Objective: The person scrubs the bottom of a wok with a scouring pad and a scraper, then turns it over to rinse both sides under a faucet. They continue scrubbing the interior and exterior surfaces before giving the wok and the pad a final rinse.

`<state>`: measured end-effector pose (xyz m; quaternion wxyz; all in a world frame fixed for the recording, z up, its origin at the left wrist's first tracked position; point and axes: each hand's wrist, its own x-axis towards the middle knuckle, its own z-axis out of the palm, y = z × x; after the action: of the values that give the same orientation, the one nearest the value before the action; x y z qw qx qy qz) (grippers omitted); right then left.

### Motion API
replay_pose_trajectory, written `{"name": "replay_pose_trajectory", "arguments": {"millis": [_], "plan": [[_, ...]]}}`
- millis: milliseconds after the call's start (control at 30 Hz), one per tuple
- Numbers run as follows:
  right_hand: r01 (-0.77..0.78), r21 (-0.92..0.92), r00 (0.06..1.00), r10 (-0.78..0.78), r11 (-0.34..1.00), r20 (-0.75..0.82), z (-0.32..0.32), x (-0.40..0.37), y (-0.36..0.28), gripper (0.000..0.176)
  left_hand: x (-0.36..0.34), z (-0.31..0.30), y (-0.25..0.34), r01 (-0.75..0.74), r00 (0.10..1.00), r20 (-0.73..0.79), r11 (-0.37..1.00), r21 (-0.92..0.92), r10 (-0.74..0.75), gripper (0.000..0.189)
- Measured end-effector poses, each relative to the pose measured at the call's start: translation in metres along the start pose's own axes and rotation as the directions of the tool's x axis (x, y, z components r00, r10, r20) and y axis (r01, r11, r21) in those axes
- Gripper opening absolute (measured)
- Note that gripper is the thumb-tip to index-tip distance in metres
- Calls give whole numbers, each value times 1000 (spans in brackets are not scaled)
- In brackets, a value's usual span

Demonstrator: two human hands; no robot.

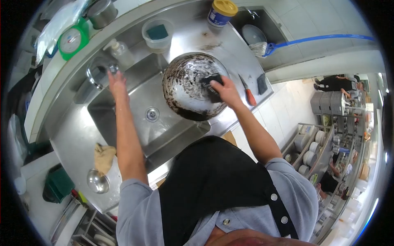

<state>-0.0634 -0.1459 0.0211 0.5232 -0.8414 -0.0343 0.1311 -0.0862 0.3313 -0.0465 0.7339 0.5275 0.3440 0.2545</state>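
Note:
My left hand (117,85) reaches to the faucet (95,78) at the back of the sink (141,141). Its fingers are stretched out and somewhat apart at the base of the spout; whether they touch the metal is hard to see. In my right hand (227,92) is a black scouring pad (213,95), pressed against a large round pan (180,92). The pan's surface is silvery with dark burnt patches, and it rests over the sink's right edge, partly on the counter.
Right of the pan lie an orange-handled knife (248,91) and a dark pad (262,84). Behind stand a soap bottle (122,53), a plastic tub (157,43) and a yellow-lidded container (222,15). A cloth (104,159) and metal bowl (97,181) sit left.

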Motion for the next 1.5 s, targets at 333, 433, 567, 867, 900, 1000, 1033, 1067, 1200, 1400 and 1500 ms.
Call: {"name": "replay_pose_trajectory", "arguments": {"millis": [333,433,567,867,900,1000,1033,1067,1200,1400,1500], "plan": [[-311,413,934,357,856,-36,-94,20,61,34,-200,61,-95,552,821,126,831,71,-557,71],[-382,397,921,377,834,96,-97,23,71,35,-191,77,-97,329,923,188,942,72,-337,68],[-320,274,947,294,907,132,-106,27,101,35,-142,82,-81,105,943,250,911,399,-218,73],[-295,358,952,242,886,186,-110,33,122,47,-78,123,-86,4,952,218,717,697,-217,89],[-274,331,956,218,903,196,-111,36,125,52,-82,133,-80,-51,974,176,618,784,-143,91],[-97,156,991,80,983,112,-104,52,142,64,-105,159,-61,-195,981,184,369,909,65,91],[-19,77,998,14,997,69,-101,59,149,68,-120,173,-57,-239,970,210,293,926,126,90],[-11,6,999,11,1000,49,-105,59,139,70,-138,190,-56,-290,955,252,302,908,159,87],[51,-112,998,-46,992,49,-116,53,113,66,-210,252,-64,-329,922,284,145,933,263,79],[10,102,997,-18,995,76,-104,59,110,44,-215,257,-71,-279,935,256,63,958,247,81],[114,-23,991,-112,993,77,-95,66,102,45,-216,259,-69,-265,938,249,37,964,242,81]]}}
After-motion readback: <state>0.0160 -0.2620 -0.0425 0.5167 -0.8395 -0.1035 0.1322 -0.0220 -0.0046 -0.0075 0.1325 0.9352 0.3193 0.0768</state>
